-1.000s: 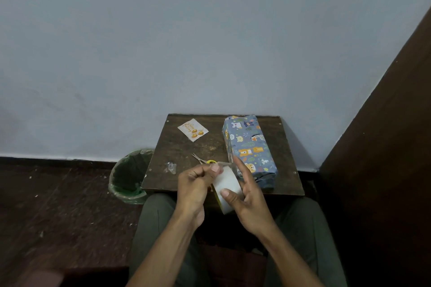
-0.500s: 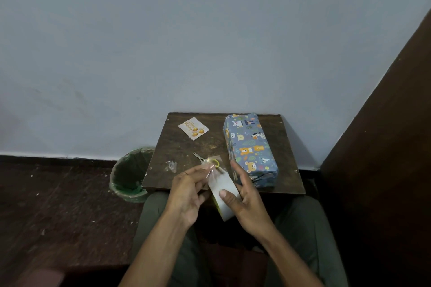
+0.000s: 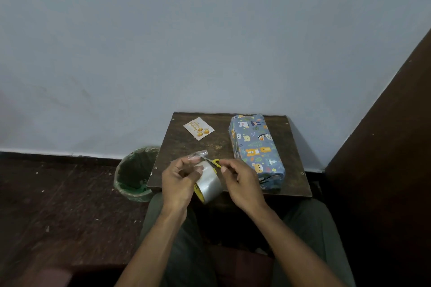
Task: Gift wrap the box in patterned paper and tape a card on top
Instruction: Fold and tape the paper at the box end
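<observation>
Holding a roll of clear tape (image 3: 208, 183) over the near edge of the bench (image 3: 186, 147), the left hand (image 3: 180, 180) curls its fingers round the roll and pinches a short, crinkled free end of tape (image 3: 198, 154) up at its fingertips. The right hand (image 3: 241, 180) hovers just beside the roll, thumb and forefinger drawn close together; whether they nip anything cannot be told. Between the hands, yellow-handled scissors (image 3: 215, 162) lie on the bench, partly hidden by the roll.

The card (image 3: 198, 128), the piece the coming move turns on, lies at the far left of the bench, well apart from both hands and up and away from the left one, which is the nearer. Its long axis runs on a slant, from far left to near right. It is a small pale rectangle, flat and face up, bearing gold lettering and golden ornaments.

The wrapped box (image 3: 256, 147) lies along the right side of the bench, its long axis running far to near, close by the right hand. Blue paper printed with cartoon animals covers it fully, so the wrapping appears done and the card not yet fixed on top.
</observation>
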